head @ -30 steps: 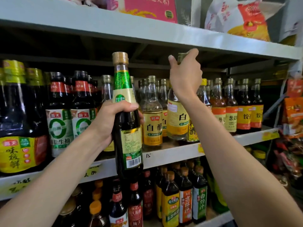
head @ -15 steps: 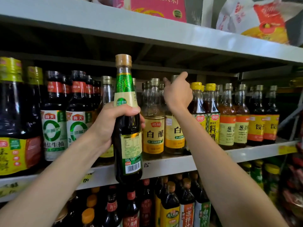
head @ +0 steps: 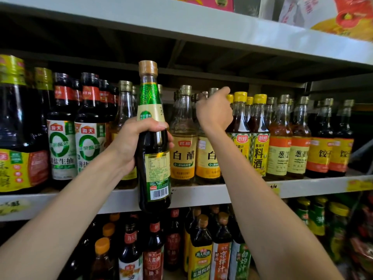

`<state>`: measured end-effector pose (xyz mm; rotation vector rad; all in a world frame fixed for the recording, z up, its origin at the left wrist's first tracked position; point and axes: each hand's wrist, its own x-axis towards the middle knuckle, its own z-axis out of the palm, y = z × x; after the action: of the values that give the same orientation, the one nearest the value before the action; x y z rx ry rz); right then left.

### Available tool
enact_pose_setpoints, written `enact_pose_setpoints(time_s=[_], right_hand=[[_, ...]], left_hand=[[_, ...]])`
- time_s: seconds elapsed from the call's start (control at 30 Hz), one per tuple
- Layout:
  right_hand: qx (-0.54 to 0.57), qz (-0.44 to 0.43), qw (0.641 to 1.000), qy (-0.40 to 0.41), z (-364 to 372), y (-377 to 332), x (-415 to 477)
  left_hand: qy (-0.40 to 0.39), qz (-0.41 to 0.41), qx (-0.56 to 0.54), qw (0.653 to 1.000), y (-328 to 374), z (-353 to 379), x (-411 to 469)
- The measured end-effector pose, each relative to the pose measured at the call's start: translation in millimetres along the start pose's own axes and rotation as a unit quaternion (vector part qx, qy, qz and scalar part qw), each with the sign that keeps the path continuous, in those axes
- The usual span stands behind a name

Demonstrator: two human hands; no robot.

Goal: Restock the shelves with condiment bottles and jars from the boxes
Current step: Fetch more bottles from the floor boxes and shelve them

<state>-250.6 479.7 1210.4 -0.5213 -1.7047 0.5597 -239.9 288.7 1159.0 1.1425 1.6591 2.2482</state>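
The left hand [head: 131, 144] is closed firmly round the shoulder of a dark bottle [head: 154, 168] with a green neck label and a brown cap. It holds the bottle upright in the air, in front of the middle shelf [head: 201, 196], and the base hangs lower than the shelf edge. The right hand [head: 214, 112] reaches in further, with fingers curled round the neck of a pale vinegar bottle [head: 207, 158], which stands on the shelf just beside its twin [head: 182, 158].

To do this step well, I think the right hand should leave the vinegar bottle only when it stands flat and in line. The dark bottle must then rise above the shelf edge before it goes in, without knocking the glass necks.

In the front row I count two pale vinegar bottles, two yellow-capped bottles [head: 260, 138], two bottles with an orange band [head: 279, 156], two dark ones at the far right [head: 321, 154], and two soy bottles with a green ring [head: 60, 150]. More stand behind; their number I cannot tell.
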Motion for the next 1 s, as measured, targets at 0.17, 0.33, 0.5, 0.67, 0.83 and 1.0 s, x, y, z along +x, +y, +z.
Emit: enact_pose_setpoints(time_s=[0.17,0.33,0.5,0.67,0.83,1.0], right_hand=[[0.063,0.003,0.997,-0.038,0,5,4],[0.113,0.026,0.989,-0.087,-3,7,10],[0.263,0.089,0.944,-0.177,-12,18,17],[0.278,0.078,0.941,-0.177,-16,22,12],[0.234,0.057,0.961,-0.137,-12,17,7],[0.236,0.05,0.961,-0.131,-13,19,6]], left_hand=[[0.004,-0.006,0.001,1.0,-4,10,0],[0.002,-0.015,0.008,1.0,-12,16,-7],[0.011,-0.026,-0.012,1.0,-19,16,-16],[0.019,-0.036,-0.015,0.999,-24,20,-18],[0.024,-0.037,-0.013,0.999,-28,21,-21],[0.03,-0.033,-0.006,0.999,-31,19,-25]])
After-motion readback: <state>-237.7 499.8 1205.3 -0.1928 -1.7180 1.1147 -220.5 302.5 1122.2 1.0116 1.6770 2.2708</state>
